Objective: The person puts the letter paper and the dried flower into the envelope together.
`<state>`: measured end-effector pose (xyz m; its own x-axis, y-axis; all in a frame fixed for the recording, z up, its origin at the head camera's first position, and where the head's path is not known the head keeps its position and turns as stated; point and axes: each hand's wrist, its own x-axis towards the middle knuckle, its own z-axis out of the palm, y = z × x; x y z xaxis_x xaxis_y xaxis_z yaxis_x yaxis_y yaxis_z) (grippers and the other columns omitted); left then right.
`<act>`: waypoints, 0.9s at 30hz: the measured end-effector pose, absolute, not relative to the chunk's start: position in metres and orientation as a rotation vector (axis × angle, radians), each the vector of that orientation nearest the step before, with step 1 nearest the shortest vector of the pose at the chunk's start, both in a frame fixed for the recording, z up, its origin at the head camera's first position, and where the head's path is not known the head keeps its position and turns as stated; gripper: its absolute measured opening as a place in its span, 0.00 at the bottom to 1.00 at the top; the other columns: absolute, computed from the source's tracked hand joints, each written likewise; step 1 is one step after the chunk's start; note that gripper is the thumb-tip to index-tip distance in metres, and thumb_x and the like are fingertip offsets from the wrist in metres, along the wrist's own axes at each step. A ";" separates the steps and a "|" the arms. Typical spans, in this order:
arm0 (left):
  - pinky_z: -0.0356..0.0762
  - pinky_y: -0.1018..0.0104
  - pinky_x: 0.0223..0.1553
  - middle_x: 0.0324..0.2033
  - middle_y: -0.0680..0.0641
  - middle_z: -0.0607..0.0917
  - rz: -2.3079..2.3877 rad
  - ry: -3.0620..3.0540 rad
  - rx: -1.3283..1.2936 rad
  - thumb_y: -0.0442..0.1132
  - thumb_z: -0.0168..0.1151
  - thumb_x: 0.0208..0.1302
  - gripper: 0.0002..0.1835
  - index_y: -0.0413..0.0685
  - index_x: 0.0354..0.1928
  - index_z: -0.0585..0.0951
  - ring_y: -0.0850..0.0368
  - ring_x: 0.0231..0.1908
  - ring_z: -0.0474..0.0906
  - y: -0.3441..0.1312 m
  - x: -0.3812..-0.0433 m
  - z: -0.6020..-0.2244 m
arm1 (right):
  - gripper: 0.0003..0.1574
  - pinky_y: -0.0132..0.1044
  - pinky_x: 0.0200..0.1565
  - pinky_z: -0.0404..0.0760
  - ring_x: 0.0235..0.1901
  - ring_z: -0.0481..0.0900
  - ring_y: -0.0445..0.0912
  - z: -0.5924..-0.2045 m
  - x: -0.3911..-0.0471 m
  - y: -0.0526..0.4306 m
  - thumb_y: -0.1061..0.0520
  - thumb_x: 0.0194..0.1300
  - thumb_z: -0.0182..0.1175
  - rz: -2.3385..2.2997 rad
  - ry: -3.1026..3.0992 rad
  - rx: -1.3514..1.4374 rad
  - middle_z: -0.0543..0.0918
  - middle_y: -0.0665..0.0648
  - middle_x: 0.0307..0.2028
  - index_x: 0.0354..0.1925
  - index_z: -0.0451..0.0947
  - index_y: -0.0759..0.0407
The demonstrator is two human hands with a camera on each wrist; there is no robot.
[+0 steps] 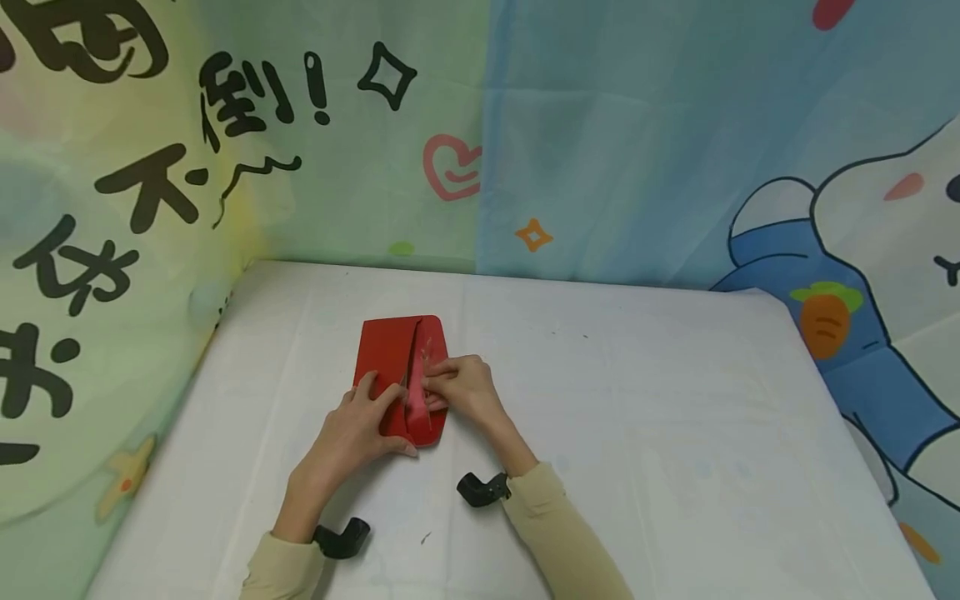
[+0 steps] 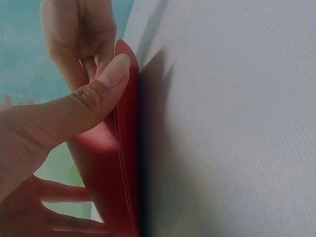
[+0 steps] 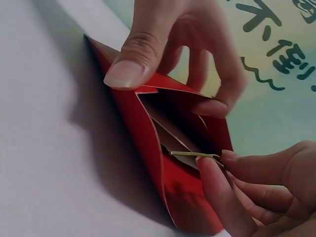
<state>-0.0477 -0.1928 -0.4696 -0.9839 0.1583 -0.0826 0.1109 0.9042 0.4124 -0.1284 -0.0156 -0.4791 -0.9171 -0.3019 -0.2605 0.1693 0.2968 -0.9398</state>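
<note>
A red envelope (image 1: 386, 343) lies on the white table, its flap folded out to the right and its mouth gaping. My left hand (image 1: 358, 427) grips it from the left, thumb at the near edge and fingers spread over the body. In the right wrist view, the left fingers hold the mouth of the envelope (image 3: 136, 131) apart, and a greyish sheet shows inside. At the mouth, my right hand (image 1: 468, 390) pinches a thin yellow-green strip (image 3: 190, 154) between thumb and finger. Whether the strip is the edge of a folded paper, I cannot tell.
The white table (image 1: 637, 417) runs out to the right of the envelope. Behind it hangs a printed cloth backdrop (image 1: 600, 167). A black wrist camera (image 1: 342, 538) sits at the left wrist, another black camera (image 1: 482, 489) at the right.
</note>
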 end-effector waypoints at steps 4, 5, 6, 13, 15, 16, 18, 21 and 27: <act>0.77 0.34 0.42 0.64 0.34 0.66 0.633 2.948 0.209 0.61 0.78 0.38 0.40 0.60 0.56 0.74 0.28 0.57 0.71 -0.193 -0.048 -0.469 | 0.15 0.40 0.27 0.85 0.23 0.88 0.53 -0.480 -0.130 -0.023 0.65 0.61 0.65 -1.650 2.160 -0.124 0.88 0.68 0.30 0.45 0.82 0.73; 0.77 0.34 0.42 0.65 0.34 0.66 0.631 2.949 0.209 0.61 0.78 0.38 0.40 0.60 0.56 0.74 0.28 0.57 0.71 -0.193 -0.048 -0.469 | 0.14 0.39 0.27 0.85 0.23 0.88 0.53 -0.480 -0.130 -0.025 0.65 0.61 0.65 -1.640 2.168 -0.128 0.88 0.68 0.30 0.45 0.82 0.73; 0.77 0.34 0.42 0.65 0.34 0.66 0.629 2.950 0.209 0.61 0.78 0.38 0.41 0.60 0.56 0.74 0.28 0.57 0.71 -0.193 -0.047 -0.469 | 0.14 0.39 0.27 0.85 0.23 0.88 0.53 -0.480 -0.131 -0.026 0.64 0.61 0.65 -1.629 2.180 -0.135 0.88 0.67 0.30 0.44 0.83 0.72; 0.78 0.35 0.42 0.65 0.34 0.66 0.632 2.946 0.206 0.61 0.78 0.38 0.41 0.61 0.56 0.73 0.30 0.57 0.71 -0.194 -0.049 -0.469 | 0.12 0.34 0.26 0.84 0.20 0.87 0.48 -0.484 -0.134 -0.033 0.62 0.61 0.66 -1.534 2.291 -0.188 0.88 0.64 0.29 0.42 0.85 0.70; 0.78 0.35 0.42 0.65 0.34 0.65 0.630 2.943 0.204 0.61 0.78 0.38 0.40 0.61 0.56 0.73 0.30 0.57 0.71 -0.194 -0.049 -0.469 | 0.12 0.34 0.27 0.84 0.20 0.87 0.48 -0.486 -0.135 -0.034 0.61 0.61 0.66 -1.517 2.298 -0.195 0.88 0.64 0.29 0.41 0.85 0.69; 0.78 0.35 0.42 0.65 0.34 0.65 0.629 2.942 0.204 0.61 0.78 0.38 0.40 0.61 0.56 0.73 0.29 0.57 0.71 -0.193 -0.049 -0.469 | 0.12 0.35 0.27 0.84 0.21 0.87 0.48 -0.487 -0.135 -0.035 0.61 0.61 0.66 -1.505 2.309 -0.205 0.88 0.64 0.29 0.41 0.86 0.68; 0.78 0.35 0.42 0.65 0.34 0.65 0.631 2.939 0.202 0.61 0.78 0.38 0.40 0.61 0.56 0.73 0.29 0.57 0.71 -0.193 -0.049 -0.469 | 0.10 0.32 0.31 0.84 0.23 0.87 0.45 -0.488 -0.135 -0.037 0.59 0.60 0.67 -1.445 2.386 -0.237 0.89 0.61 0.30 0.39 0.87 0.65; 0.78 0.35 0.43 0.66 0.34 0.65 0.638 2.938 0.197 0.61 0.78 0.38 0.40 0.61 0.56 0.73 0.30 0.57 0.71 -0.193 -0.049 -0.469 | 0.09 0.31 0.32 0.83 0.23 0.87 0.45 -0.490 -0.136 -0.040 0.59 0.58 0.68 -1.409 2.445 -0.251 0.89 0.60 0.29 0.37 0.88 0.62; 0.78 0.35 0.42 0.65 0.34 0.65 0.635 2.956 0.203 0.61 0.79 0.37 0.41 0.61 0.56 0.74 0.30 0.56 0.71 -0.194 -0.048 -0.469 | 0.07 0.29 0.22 0.81 0.17 0.85 0.45 -0.493 -0.134 -0.050 0.65 0.58 0.66 -1.469 2.426 -0.198 0.88 0.63 0.27 0.36 0.87 0.66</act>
